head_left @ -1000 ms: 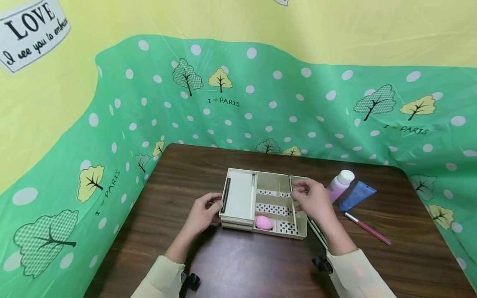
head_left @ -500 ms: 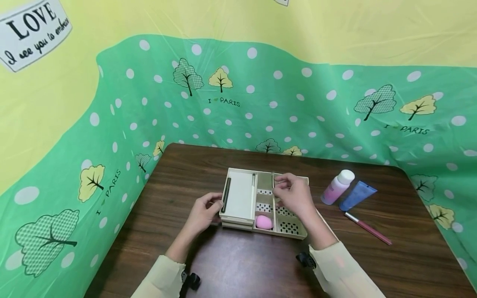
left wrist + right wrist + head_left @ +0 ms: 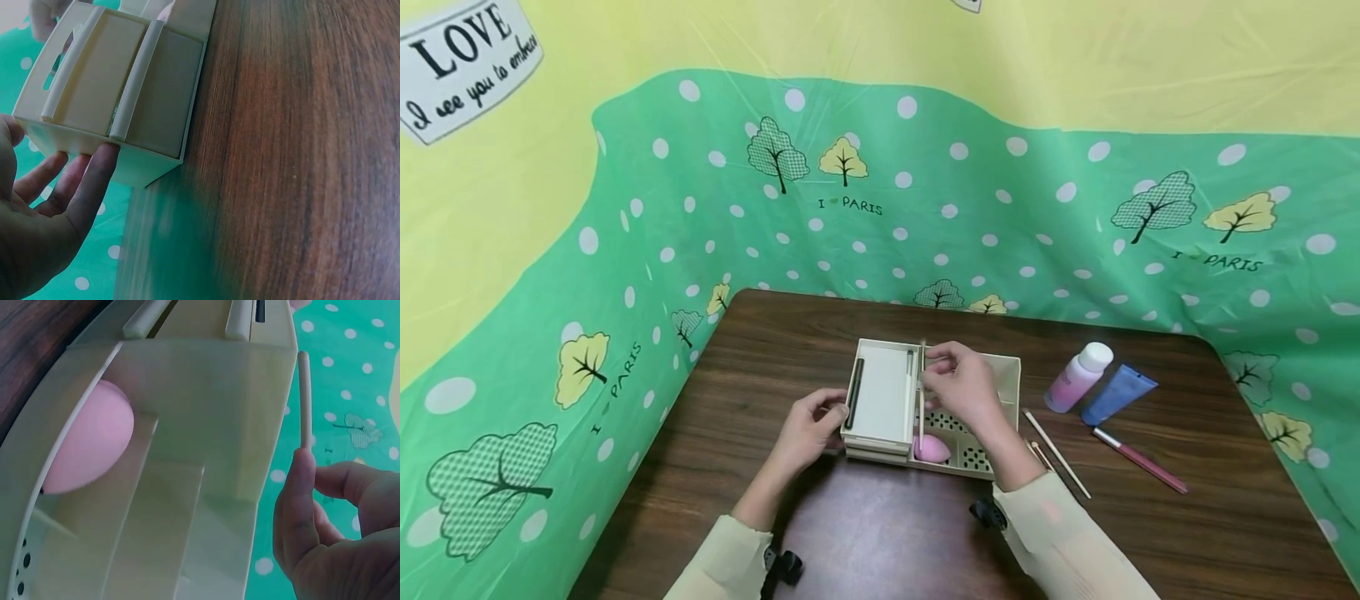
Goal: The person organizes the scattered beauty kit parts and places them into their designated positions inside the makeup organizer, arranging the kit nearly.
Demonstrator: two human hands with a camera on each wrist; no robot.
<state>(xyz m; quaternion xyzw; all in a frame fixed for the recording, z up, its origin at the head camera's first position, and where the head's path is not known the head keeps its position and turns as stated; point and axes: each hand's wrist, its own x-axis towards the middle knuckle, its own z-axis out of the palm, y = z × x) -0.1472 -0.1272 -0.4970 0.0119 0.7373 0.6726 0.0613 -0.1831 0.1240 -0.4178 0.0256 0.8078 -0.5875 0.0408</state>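
Box (image 3: 883,400) holding 1 sponge (image 3: 932,449) touches spread left hand (image 3: 808,429); right hand (image 3: 962,387) pinches 1 stick (image 3: 305,400).
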